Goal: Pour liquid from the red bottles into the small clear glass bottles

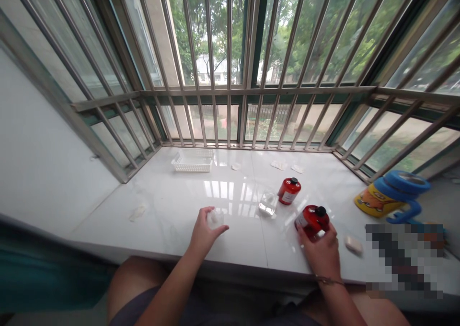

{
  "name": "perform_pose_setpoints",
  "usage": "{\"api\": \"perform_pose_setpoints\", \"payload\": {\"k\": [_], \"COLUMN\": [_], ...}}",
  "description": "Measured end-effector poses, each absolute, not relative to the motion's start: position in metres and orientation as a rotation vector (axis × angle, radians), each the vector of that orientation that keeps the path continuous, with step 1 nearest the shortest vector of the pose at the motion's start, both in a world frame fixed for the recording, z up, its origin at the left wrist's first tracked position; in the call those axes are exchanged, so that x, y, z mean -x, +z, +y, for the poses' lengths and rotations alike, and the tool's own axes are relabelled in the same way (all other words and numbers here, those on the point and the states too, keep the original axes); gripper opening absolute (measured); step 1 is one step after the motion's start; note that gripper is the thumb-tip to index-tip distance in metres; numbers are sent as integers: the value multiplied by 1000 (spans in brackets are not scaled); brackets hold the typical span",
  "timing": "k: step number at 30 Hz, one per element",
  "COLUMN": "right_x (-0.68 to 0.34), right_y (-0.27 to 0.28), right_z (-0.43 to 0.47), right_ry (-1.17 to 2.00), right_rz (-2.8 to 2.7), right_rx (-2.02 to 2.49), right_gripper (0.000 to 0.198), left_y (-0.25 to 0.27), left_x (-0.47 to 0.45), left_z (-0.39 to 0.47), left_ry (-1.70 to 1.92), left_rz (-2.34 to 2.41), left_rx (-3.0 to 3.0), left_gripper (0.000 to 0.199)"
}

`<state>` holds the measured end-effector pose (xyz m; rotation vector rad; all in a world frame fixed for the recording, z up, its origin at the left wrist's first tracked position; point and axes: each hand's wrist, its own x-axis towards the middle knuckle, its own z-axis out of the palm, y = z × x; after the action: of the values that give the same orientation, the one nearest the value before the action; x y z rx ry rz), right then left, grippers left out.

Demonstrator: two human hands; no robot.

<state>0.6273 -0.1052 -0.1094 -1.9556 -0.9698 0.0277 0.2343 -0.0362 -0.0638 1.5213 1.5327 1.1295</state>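
Note:
My left hand [204, 231] curves its thumb and fingers around a small translucent container-like piece [215, 217], whose exact kind I cannot make out. Over on the right, my right hand [323, 251] grips a red bottle [312, 220] with a black cap and a pale label, tilted slightly. A second red bottle [289, 192], also black-capped, stands upright a little behind it. Beside that one, to its left, is a clear square glass-like container [268, 204], and neither hand touches it.
A white perforated basket [194, 162] sits at the back left of the white ledge [168, 196]. Crumpled white scraps [279, 165] lie about. On the right are a blue-and-yellow mug [386, 196] and a pale bar-like object [353, 245]. Metal window bars [229, 67] close off the back.

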Motion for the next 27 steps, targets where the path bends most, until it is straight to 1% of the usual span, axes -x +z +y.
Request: {"api": "perform_pose_setpoints", "payload": {"k": [3,8,9,13,16,17,21,23,25,27], "right_x": [-626,-625,-626,-627,-628,-629,-629,-629,-628,-628], "right_y": [-107,-104,-105,-110,-112,-112,-112,-111,-110,-109], "right_z": [-105,-105,-105,-106,-106,-106,-105,-105,-105,-105], "right_ry": [29,44,39,39,50,51,46,43,43,49], "right_rz": [-980,-967,-963,-958,-951,-950,-956,-959,-959,-956], "right_rx": [1961,1982,1984,1992,1993,1993,1993,1989,1987,1994], "right_gripper": [125,125,124,123,121,120,122,124,125,125], "left_y": [-63,-62,-63,-62,-60,-59,-58,-59,-60,-61], "left_x": [-241,-242,-242,-243,-243,-243,-243,-243,-244,-244], "left_z": [-33,-29,-29,-33,-35,-35,-33,-33,-34,-34], "left_ry": [1128,1156,1149,1126,1128,1121,1110,1125,1137,1116], "left_rz": [1567,1435,1426,1484,1508,1503,1445,1446,1468,1480], "left_rx": [-1510,-1605,-1598,-1514,-1498,-1510,-1603,-1589,-1527,-1496], "left_gripper": [74,52,52,64,64,62,44,51,64,68]}}
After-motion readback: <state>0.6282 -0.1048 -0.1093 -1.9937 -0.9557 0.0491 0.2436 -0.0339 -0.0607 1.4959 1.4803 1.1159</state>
